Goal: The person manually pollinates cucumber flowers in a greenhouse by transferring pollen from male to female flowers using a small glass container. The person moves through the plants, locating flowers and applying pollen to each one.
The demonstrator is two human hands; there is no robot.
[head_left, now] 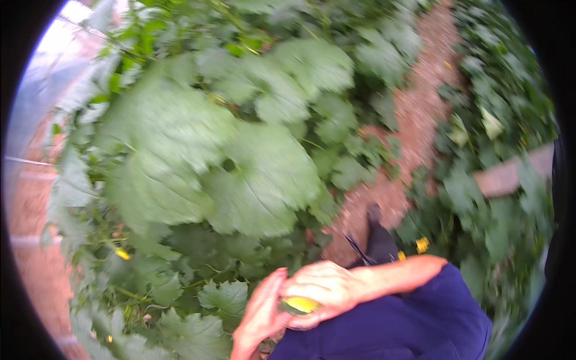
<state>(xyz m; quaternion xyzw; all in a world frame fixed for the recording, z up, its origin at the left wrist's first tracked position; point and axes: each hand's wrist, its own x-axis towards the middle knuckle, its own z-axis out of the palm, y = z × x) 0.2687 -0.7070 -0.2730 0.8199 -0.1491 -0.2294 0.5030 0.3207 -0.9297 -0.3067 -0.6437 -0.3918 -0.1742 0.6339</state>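
Observation:
Both my hands meet low in the view, in front of the dark blue clothing I wear. My right hand [321, 288] is curled around a rounded yellow and green thing [302, 305], perhaps a fruit; most of it is covered by the fingers, so its kind is unclear. From the other side my left hand [265, 303] lies against it and touches the right hand, fingers extended and close together. Broad lobed green leaves [261, 175] of a dense vine crop spread just beyond the hands. The picture is somewhat blurred.
A reddish-brown soil path [418, 112] runs up the right side between leafy rows, with my dark-clad leg [380, 238] on it. Yellow flowers [422, 245] show among leaves. A pale board-like piece [515, 173] juts in at right. Bare soil and translucent sheeting [49, 76] lie far left.

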